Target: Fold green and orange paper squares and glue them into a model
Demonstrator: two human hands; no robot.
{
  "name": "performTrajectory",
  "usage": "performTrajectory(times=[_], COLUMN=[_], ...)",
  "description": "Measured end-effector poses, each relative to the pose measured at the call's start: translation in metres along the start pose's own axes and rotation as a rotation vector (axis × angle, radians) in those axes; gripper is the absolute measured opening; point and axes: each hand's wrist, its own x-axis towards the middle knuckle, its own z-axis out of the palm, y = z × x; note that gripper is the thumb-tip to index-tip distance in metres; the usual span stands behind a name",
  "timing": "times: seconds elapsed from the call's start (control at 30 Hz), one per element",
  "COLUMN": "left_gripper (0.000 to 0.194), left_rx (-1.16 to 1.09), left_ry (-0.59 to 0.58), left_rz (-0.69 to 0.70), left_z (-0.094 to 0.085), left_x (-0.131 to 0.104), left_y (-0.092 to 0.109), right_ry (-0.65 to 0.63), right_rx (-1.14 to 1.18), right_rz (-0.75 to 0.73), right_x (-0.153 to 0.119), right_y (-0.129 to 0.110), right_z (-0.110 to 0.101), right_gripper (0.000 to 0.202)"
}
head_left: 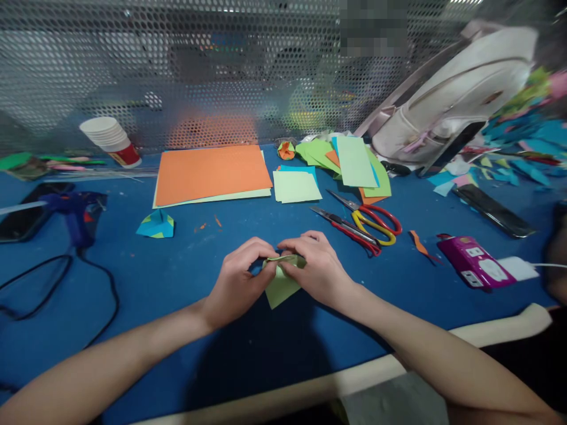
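A small light green paper [280, 289] is held between my two hands above the blue table, its upper edge folded and one corner pointing down toward me. My left hand [243, 277] pinches the fold from the left side. On the other side my right hand [319, 268] pinches the same fold, its thumb and fingers close to those of the left. A stack of pale green squares [296, 186] lies just beyond the hands, and orange sheets [212, 174] lie behind on the left. The fingertips partly hide the fold.
Red and yellow scissors [374, 224] and a red-handled cutter [349, 231] lie right of my hands. Farther right is a purple power bank [476, 262]. A blue glue gun [77, 215] with a cable, paper cups [110, 140] and a folded blue paper [156, 224] stand left.
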Motion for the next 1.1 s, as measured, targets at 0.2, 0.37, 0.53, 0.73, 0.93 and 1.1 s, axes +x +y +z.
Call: performTrajectory(times=[0.2,0.37,0.53,0.73,0.93,1.1], left_gripper=[0.010,0.011,0.010,0.009,0.009,0.013], left_rx=[0.032,0.033,0.033,0.001,-0.047,-0.079], left_ry=[0.030,0.035,0.049,0.043,0.029,0.042], left_rz=[-0.002,-0.019,-0.062,-0.166,-0.272,-0.363], left_z=[0.001,0.001,0.001,0.001,0.000,-0.002], left_x=[0.001,0.002,0.002,0.004,0.008,0.009], left_y=[-0.001,-0.001,-0.001,0.000,0.001,0.004], right_ry=[0.021,0.032,0.044,0.035,0.015,-0.032], right_rx=[-0.024,-0.004,0.000,0.064,0.107,0.138], right_rz=[-0.037,-0.048,-0.059,-0.045,0.025,0.136], right_x=[0.000,0.000,0.001,0.001,-0.001,0.000], right_y=[0.000,0.002,0.002,0.001,0.002,0.002], right_z=[-0.002,-0.004,-0.007,-0.008,-0.008,-0.011], right_gripper=[0.019,0.014,0.012,0.007,0.014,0.012])
